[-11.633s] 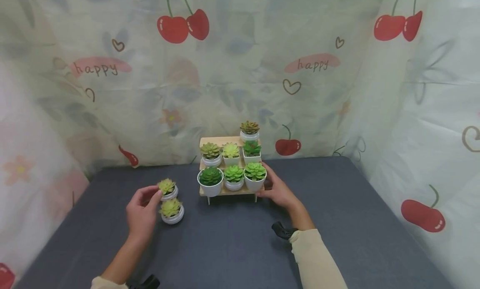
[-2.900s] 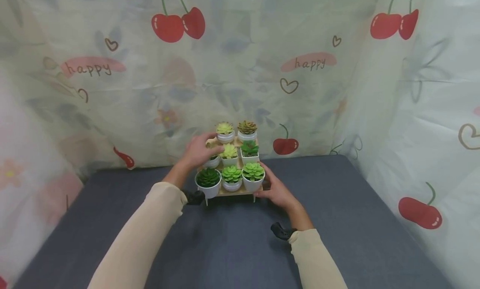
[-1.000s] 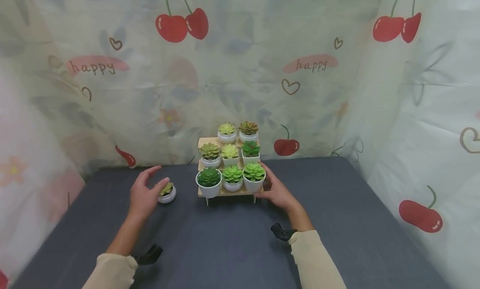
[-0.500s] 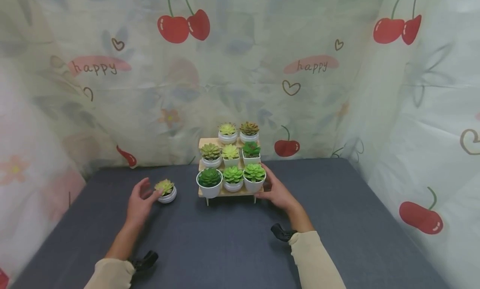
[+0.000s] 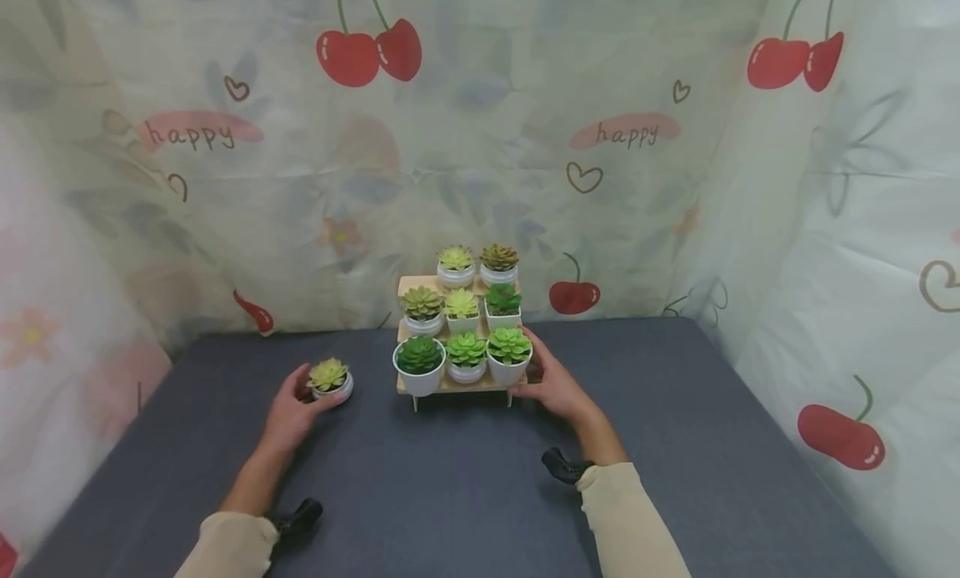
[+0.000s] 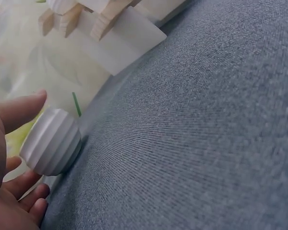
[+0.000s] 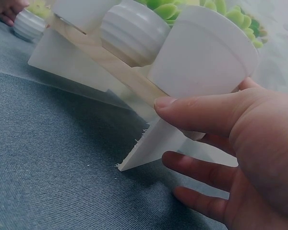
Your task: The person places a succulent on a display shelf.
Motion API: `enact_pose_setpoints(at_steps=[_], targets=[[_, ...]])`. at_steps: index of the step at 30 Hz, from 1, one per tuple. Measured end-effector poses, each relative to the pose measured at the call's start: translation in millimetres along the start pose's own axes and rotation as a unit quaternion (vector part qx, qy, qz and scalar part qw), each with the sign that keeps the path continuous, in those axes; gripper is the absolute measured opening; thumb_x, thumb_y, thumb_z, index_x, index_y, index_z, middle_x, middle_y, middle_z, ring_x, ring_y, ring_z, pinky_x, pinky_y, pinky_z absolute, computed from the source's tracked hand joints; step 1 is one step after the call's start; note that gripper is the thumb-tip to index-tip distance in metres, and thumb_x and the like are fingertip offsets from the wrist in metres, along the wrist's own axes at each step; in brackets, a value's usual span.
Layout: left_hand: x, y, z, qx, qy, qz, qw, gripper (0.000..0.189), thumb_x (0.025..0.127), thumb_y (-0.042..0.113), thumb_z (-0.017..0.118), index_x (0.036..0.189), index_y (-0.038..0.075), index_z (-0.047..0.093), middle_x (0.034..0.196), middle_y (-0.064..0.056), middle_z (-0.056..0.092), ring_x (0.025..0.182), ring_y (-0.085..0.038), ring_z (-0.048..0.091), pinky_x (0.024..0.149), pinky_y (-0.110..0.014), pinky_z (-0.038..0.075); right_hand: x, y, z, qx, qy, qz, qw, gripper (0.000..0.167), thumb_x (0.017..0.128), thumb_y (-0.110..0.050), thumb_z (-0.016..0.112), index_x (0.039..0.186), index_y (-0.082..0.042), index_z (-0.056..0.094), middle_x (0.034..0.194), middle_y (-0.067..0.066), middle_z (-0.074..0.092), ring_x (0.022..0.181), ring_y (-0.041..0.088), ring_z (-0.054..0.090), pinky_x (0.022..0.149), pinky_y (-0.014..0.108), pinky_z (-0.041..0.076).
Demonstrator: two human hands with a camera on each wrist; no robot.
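Note:
On the dark table a yellow-green succulent (image 5: pixel 328 374) in a ribbed white pot (image 6: pixel 53 142) stands upright, left of the stand. My left hand (image 5: pixel 294 409) is around this pot, thumb on the near side and fingers on the far side; in the left wrist view the thumb is straight and the fingers are loosely bent beside it. A three-tier wooden plant stand (image 5: pixel 416 286) with white legs carries several potted succulents. My right hand (image 5: pixel 555 382) grips its lower right end, with the thumb (image 7: pixel 197 111) on the edge of the bottom board, below a smooth white pot (image 7: pixel 206 52).
Green succulents fill the bottom tier, a dark green one (image 5: pixel 420 355) at its left. The top tier holds a yellow-green succulent (image 5: pixel 455 258) and a brownish one (image 5: pixel 499 258), with bare board at the left. A patterned curtain (image 5: pixel 480 144) rises behind the table.
One yellow-green succulent has gone from the table to the top tier. My left hand has come back from the stand and lowered around the remaining table pot. The right hand stays put.

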State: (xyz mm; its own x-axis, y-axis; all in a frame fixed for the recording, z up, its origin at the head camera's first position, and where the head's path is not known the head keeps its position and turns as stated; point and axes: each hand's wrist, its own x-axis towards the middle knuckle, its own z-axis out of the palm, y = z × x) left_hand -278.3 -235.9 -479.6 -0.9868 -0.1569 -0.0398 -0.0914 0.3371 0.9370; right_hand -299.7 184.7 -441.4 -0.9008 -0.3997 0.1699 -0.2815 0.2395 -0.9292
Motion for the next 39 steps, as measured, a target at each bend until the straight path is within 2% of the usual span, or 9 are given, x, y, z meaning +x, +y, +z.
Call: enact_pose_setpoints(at_steps=[6,11,17,23,31,39], targets=[[3.6,-1.1,5.0,0.03,0.011,0.01,0.9994,0.095,0.084,0.027,0.078,0.154,0.0,0.019,0.147,-0.026,0.034,0.132,-0.037,0.034,0.107,-0.049,0.028,1.3,2.0,-0.6,-0.002,0.003,-0.006,1.0,0.099,0.081,0.007,0.074,0.157,-0.009,0.012,0.149,0.026,0.036,0.119,0.045,0.05,0.093,0.054,0.045],[3.6,-2.3,8.8,0.056,0.034,0.018,0.9977,0.088,0.085,0.023,0.076,0.151,-0.004,0.025,0.144,-0.029,0.037,0.132,-0.039,0.036,0.108,-0.051,0.026,0.9,3.3,0.0,-0.005,0.0,-0.013,0.9999,0.099,0.081,0.008,0.074,0.157,-0.008,0.012,0.15,0.026,0.033,0.12,0.045,0.05,0.096,0.057,0.042],[2.3,-4.2,12.0,0.063,0.053,0.016,0.9965,0.077,0.088,0.022,0.074,0.148,-0.003,0.032,0.137,-0.027,0.043,0.125,-0.038,0.041,0.104,-0.052,0.03,0.9,3.0,0.8,-0.006,0.001,-0.016,0.9999,0.099,0.081,0.008,0.073,0.156,-0.007,0.012,0.149,0.026,0.034,0.118,0.044,0.051,0.096,0.058,0.041],[2.4,-4.9,13.0,0.074,0.061,0.013,0.9953,0.077,0.087,0.027,0.074,0.146,-0.002,0.035,0.135,-0.026,0.046,0.124,-0.038,0.042,0.103,-0.052,0.031,0.7,1.3,0.7,-0.007,0.005,-0.009,0.9999,0.099,0.08,0.007,0.074,0.157,-0.008,0.013,0.149,0.026,0.035,0.117,0.044,0.052,0.096,0.058,0.042],[2.1,-3.7,13.1,0.073,0.071,0.006,0.9948,0.075,0.085,0.027,0.075,0.143,-0.003,0.038,0.133,-0.027,0.047,0.122,-0.038,0.043,0.102,-0.052,0.033,1.0,1.1,1.8,-0.004,0.004,-0.005,1.0,0.099,0.08,0.007,0.074,0.157,-0.009,0.013,0.149,0.026,0.035,0.119,0.045,0.051,0.095,0.057,0.042],[6.5,3.3,16.1,0.045,0.086,-0.027,0.9949,0.077,0.084,0.026,0.076,0.143,-0.005,0.039,0.138,-0.027,0.044,0.125,-0.039,0.041,0.104,-0.052,0.032,0.7,0.6,1.6,-0.005,0.008,-0.012,0.9999,0.098,0.079,0.009,0.074,0.156,-0.007,0.015,0.149,0.026,0.035,0.117,0.045,0.051,0.096,0.062,0.039]])
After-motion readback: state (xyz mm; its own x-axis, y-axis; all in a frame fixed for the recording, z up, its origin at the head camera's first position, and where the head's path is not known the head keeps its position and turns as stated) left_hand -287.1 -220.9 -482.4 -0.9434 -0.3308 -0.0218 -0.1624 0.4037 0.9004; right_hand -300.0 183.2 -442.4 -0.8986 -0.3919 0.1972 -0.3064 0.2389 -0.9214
